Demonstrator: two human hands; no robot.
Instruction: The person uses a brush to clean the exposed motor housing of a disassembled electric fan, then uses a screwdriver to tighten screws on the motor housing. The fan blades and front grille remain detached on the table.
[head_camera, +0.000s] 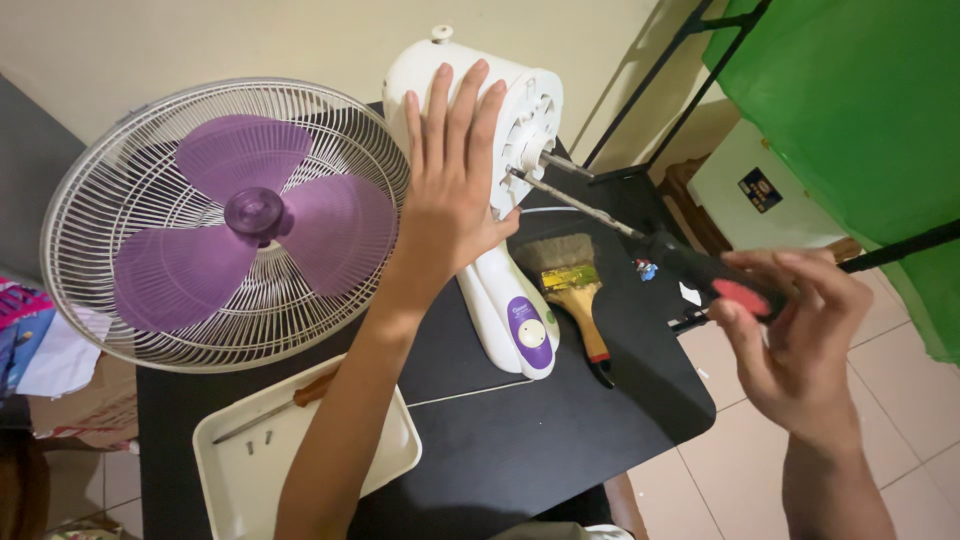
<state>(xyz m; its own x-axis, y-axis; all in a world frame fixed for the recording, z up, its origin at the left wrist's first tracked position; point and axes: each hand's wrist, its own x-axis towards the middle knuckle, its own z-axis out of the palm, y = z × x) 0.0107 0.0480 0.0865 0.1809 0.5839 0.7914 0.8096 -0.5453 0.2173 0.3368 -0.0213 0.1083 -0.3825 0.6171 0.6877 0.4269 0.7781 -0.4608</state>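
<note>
Left hand is flat against the white fan motor housing, fingers spread wide open and gripping nothing, just pressing on it. Right hand has its fingers curled tight round the black-and-red handle of a long screwdriver, tip poked at the housing's front by the shaft. The fan body lies on the black worktop. Purple blades sit in the grille beside it, a paintbrush next to the base, and a white tray with screws up front.

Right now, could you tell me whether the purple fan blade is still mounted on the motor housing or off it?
Off. The purple blade lies in the wire guard on the table, apart from the white motor housing, whose bare shaft sticks out.
</note>
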